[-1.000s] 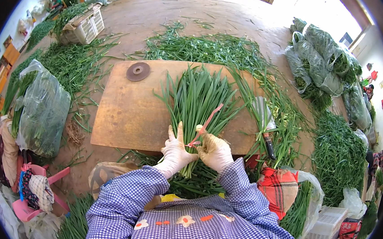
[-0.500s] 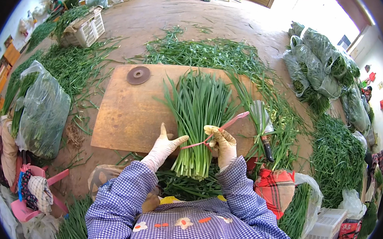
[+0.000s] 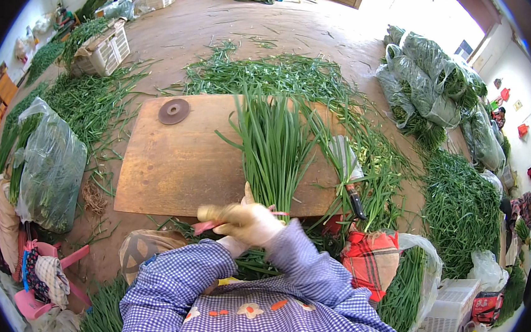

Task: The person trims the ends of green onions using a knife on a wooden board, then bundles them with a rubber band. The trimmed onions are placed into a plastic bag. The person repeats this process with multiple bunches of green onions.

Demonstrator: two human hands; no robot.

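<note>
A bundle of garlic chives [image 3: 271, 148] lies across the wooden board [image 3: 177, 178], leaves pointing away from me, with a pink tie [image 3: 278, 213] round its lower stems. My gloved right hand [image 3: 252, 221], blurred by motion, crosses over my left and grips the tie's loose pink end [image 3: 206, 227], left of the stems. Mostly covered by it, my left hand [image 3: 248, 194] holds the bundle's left side near the base; one finger or thumb shows against the leaves. The cut stem ends are hidden behind my right hand and sleeve. A cleaver [image 3: 348, 166] with a dark handle rests right of the bundle, on loose chives.
A brown disc [image 3: 173, 112] sits at the board's far left. Loose chives [image 3: 272, 76] cover the floor beyond it. Filled plastic bags [image 3: 425, 79] are piled at the far right; another bag [image 3: 53, 168] stands at left. A red plaid cloth [image 3: 370, 261] lies beside my right arm.
My right hand has swept left across the stems with the tie's end, over my left hand. The bundle's base has shifted toward me, and the view has turned slightly.
</note>
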